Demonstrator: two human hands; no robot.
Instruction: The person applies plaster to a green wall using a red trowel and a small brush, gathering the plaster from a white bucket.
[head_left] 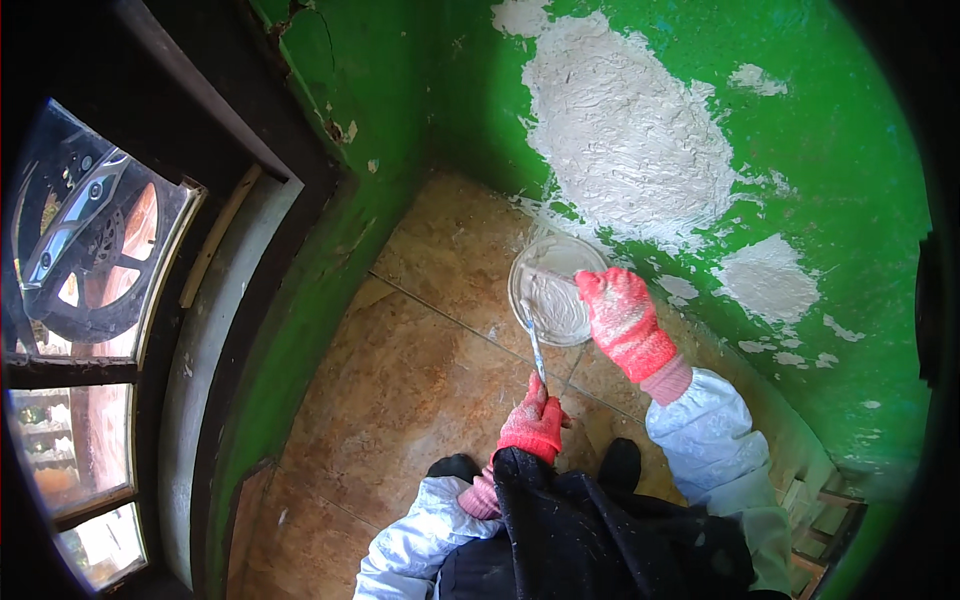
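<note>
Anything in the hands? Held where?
Left hand: a slim, paste-smeared tool, by its near end. Right hand: a flat, scraper-like tool, by its right end; exact grip hidden.

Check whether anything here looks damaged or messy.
Yes. The left wall is cracked and chipped near the picture's top, breaking its green surface. On the right wall, white patches have ragged edges and stray smears around them.
</note>
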